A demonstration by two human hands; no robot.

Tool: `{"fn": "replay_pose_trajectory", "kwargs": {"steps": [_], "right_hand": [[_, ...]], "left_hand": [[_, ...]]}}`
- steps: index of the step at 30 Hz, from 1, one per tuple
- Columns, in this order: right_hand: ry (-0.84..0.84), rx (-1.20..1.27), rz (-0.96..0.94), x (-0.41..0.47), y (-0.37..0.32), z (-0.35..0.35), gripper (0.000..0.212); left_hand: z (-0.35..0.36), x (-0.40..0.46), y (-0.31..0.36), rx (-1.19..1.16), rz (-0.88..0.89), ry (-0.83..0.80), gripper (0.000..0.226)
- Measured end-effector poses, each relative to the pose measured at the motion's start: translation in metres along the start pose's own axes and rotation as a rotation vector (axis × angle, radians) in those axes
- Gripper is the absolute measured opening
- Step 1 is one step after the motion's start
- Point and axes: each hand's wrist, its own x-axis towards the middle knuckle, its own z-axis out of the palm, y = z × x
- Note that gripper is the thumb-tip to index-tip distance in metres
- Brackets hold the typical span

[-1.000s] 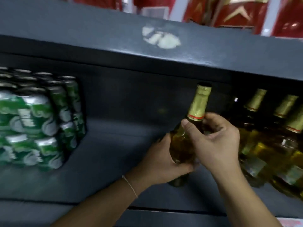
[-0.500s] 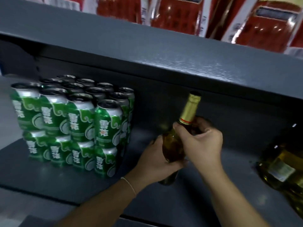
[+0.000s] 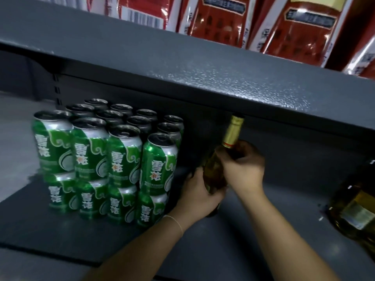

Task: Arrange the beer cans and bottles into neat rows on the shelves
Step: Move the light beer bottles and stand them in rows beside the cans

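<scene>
Two tiers of green cans (image 3: 113, 163) stacked at left on shelf (image 3: 60, 236) | left hand (image 3: 197, 192) curled round lower body of bottle (image 3: 218, 167), just right of cans | right hand (image 3: 242, 167) gripping bottle's shoulder below gold neck, bottle tilted, cap near upper shelf (image 3: 203, 78) | second bottle (image 3: 357, 211) far right | red boxes (image 3: 223, 21) above

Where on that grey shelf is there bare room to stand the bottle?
Bare shelf lies between the held bottle, gripped by the left hand and right hand, and the bottle at the right edge. The left side is crowded with stacked green cans.
</scene>
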Motion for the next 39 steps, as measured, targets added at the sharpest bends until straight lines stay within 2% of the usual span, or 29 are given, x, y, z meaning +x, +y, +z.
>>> {"fn": "replay_pose_trajectory", "kwargs": {"steps": [6, 11, 13, 16, 18, 21, 25, 28, 32, 35, 37, 39], "right_hand": [[0.015, 0.019, 0.07, 0.017, 0.01, 0.016, 0.028], [-0.001, -0.138, 0.07, 0.027, 0.01, 0.012, 0.032], [-0.063, -0.191, 0.064, 0.032, 0.007, 0.007, 0.034], [-0.251, -0.183, 0.009, 0.041, 0.008, -0.002, 0.018], [-0.343, -0.063, -0.004, 0.044, 0.012, -0.009, 0.009], [-0.41, 0.134, 0.033, 0.044, 0.02, -0.013, 0.02], [-0.372, 0.166, 0.047, 0.044, 0.025, -0.009, 0.021], [-0.234, 0.058, 0.024, 0.042, 0.025, -0.004, 0.024], [-0.098, -0.062, 0.011, 0.036, 0.035, 0.0, 0.03], [-0.044, -0.127, -0.025, 0.033, 0.035, 0.0, 0.031], [-0.085, -0.008, -0.005, 0.03, 0.037, -0.001, 0.023], [-0.156, 0.304, 0.07, 0.03, 0.046, -0.007, 0.012]], "left_hand": [[0.005, 0.014, 0.004, 0.042, -0.026, 0.083, 0.068], [0.015, 0.019, -0.002, 0.021, -0.01, 0.094, 0.062], [0.017, 0.019, -0.006, 0.018, 0.019, 0.095, 0.063], [0.018, 0.022, -0.01, 0.014, 0.061, 0.079, 0.063], [0.017, 0.024, -0.013, -0.003, 0.083, 0.064, 0.059], [0.018, 0.024, -0.016, -0.117, 0.079, 0.04, 0.054], [0.023, 0.021, -0.018, -0.112, 0.107, 0.047, 0.054], [0.028, 0.02, -0.023, -0.009, 0.136, 0.118, 0.056], [0.035, 0.025, -0.034, 0.031, 0.064, 0.039, 0.058], [0.039, 0.028, -0.042, -0.027, 0.019, -0.005, 0.059], [0.041, 0.028, -0.044, -0.072, 0.01, -0.008, 0.057], [0.042, 0.028, -0.044, -0.087, 0.018, -0.006, 0.054]]}}
